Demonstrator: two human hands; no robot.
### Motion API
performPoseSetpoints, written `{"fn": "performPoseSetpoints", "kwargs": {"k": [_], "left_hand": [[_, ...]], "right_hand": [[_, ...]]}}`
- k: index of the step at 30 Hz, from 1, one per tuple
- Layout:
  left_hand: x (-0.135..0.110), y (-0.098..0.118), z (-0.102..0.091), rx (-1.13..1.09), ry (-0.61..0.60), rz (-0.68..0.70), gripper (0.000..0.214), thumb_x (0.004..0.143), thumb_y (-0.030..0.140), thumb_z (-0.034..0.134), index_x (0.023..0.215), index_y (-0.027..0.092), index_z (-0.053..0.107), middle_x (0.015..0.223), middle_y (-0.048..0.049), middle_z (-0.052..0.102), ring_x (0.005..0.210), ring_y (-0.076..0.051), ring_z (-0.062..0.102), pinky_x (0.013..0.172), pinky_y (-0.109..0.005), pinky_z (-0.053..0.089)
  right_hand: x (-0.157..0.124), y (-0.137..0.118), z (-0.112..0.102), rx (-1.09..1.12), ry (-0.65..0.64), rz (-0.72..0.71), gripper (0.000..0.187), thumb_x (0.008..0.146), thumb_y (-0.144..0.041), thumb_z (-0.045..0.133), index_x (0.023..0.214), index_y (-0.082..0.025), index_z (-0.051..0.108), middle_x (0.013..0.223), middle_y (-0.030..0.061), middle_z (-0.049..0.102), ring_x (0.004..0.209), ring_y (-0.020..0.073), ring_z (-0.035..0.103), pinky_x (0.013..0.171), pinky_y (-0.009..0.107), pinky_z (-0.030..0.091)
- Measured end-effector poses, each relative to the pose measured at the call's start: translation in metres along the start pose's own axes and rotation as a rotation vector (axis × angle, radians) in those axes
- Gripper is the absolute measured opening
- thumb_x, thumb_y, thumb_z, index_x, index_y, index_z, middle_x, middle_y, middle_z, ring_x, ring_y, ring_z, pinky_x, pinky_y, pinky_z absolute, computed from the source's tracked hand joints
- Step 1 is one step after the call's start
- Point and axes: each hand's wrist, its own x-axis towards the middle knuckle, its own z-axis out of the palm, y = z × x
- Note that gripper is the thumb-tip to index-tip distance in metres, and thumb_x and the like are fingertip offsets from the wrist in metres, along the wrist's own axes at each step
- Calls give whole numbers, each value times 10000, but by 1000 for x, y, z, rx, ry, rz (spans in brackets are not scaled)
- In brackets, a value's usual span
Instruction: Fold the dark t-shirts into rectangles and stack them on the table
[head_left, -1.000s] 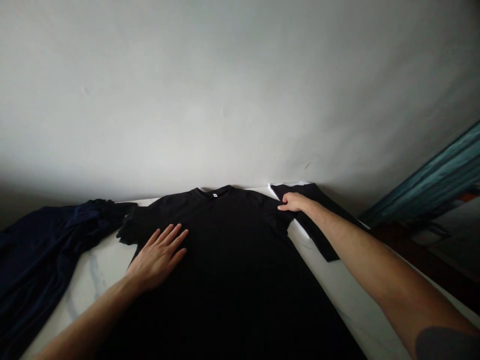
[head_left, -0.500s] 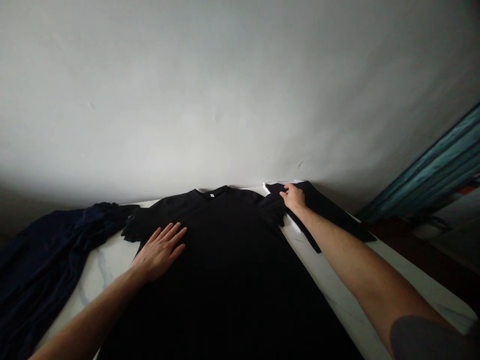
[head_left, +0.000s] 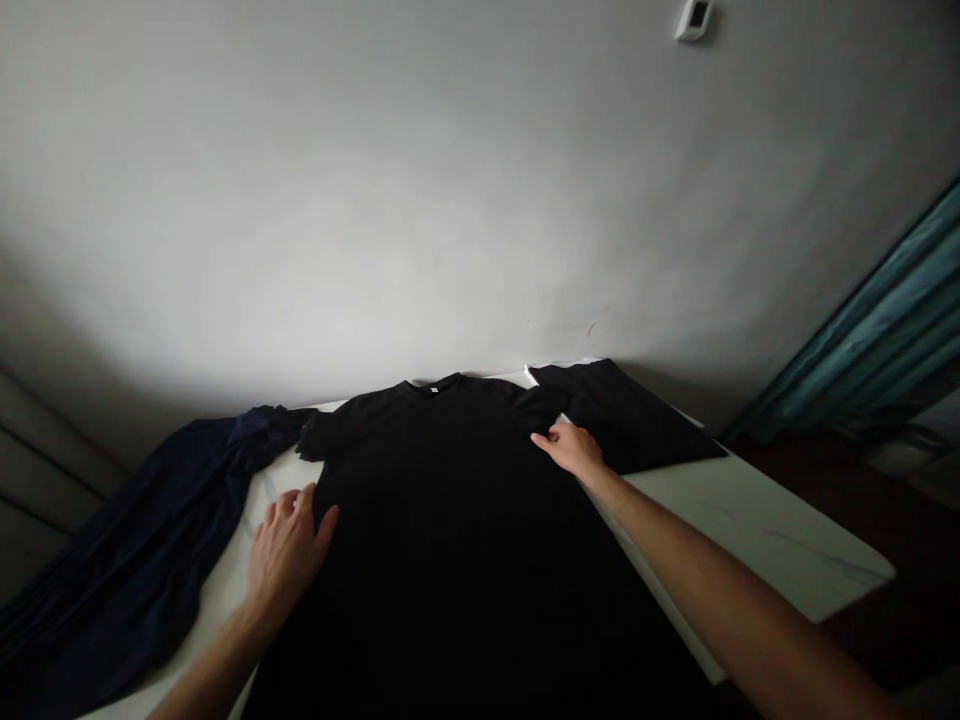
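Observation:
A black T-shirt (head_left: 457,520) lies spread flat on a white marble-look table (head_left: 757,540), collar toward the wall. My left hand (head_left: 289,550) rests at the shirt's left edge below the left sleeve, thumb out on the cloth and fingers loosely bent over the edge. My right hand (head_left: 570,450) lies on the shirt's right edge just under the right sleeve, fingers bent down onto the fabric. Whether either hand pinches the cloth is hidden.
A dark navy garment (head_left: 142,540) is heaped on the table's left end and hangs over it. A folded black garment (head_left: 630,415) sits at the far right by the wall. A teal curtain (head_left: 885,340) hangs at the right; the table's right edge drops off there.
My left hand slid from the shirt's chest out to its left edge. My right hand came back from the right sleeve end to the side seam. The view shifted left and up.

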Motion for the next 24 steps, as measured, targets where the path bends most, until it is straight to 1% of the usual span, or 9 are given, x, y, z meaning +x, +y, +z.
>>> {"fn": "performPoseSetpoints", "kwargs": {"k": [4,7,9,11,14,16,20,22,24], "left_hand": [[-47,-5,-13,5,-99,-15,587,979,476,360,1369,91,569,1318,-201,600,1202,-368,567,936,-486,481],[-89,-14,-22,-16,-118,9,518,962,433,384,1288,109,621,1277,-182,626,1177,-351,578,950,-473,468],[-117,-20,-29,-39,-116,-14,481,950,439,386,1213,132,646,1221,-171,646,1130,-341,599,928,-460,472],[-141,-23,-37,-80,-141,-64,445,945,462,364,1101,164,656,1130,-155,665,1054,-326,627,897,-453,475],[-167,-20,-51,-172,-245,-160,372,940,483,328,869,229,590,945,-112,672,931,-298,661,855,-435,479],[-177,-16,-61,-245,-314,-223,324,938,477,316,801,258,511,860,-82,668,872,-283,679,807,-412,479],[-189,-10,-72,-462,-389,-360,273,956,499,297,884,279,442,708,-18,659,683,-258,689,655,-362,480],[-194,-10,-75,-653,-396,-408,302,937,552,356,1017,278,454,768,-20,704,695,-256,710,641,-351,518],[-202,-13,-76,-855,-423,-444,434,886,597,454,1168,266,448,915,-49,751,805,-266,744,687,-355,576]], "right_hand": [[1,-12,0,21,85,113,332,946,-427,605,1154,-190,707,1124,161,746,1035,289,717,793,334,503],[-21,-4,-1,-13,88,-21,371,963,-356,577,1264,-146,631,1162,172,734,1075,292,704,847,343,500],[-52,10,1,-65,64,-160,386,966,-351,554,1276,-128,603,1170,173,727,1083,301,699,861,353,501],[-92,32,3,-129,74,-240,395,972,-374,509,1273,-131,588,1177,182,717,1056,313,705,837,370,513],[-161,71,6,-153,69,-197,440,975,-485,420,1230,-173,598,1076,164,741,922,324,734,752,397,535],[-202,96,7,-104,78,-106,515,937,-576,407,1222,-195,605,1012,162,752,844,343,740,708,428,548],[-255,136,11,72,43,35,597,828,-686,467,1185,-241,642,933,152,760,702,348,729,637,467,565],[-265,152,18,165,71,75,620,789,-705,488,1220,-289,646,933,140,758,707,356,732,627,489,573],[-267,165,26,247,172,94,637,731,-716,519,1291,-425,609,952,133,750,799,395,739,594,521,561]]}}
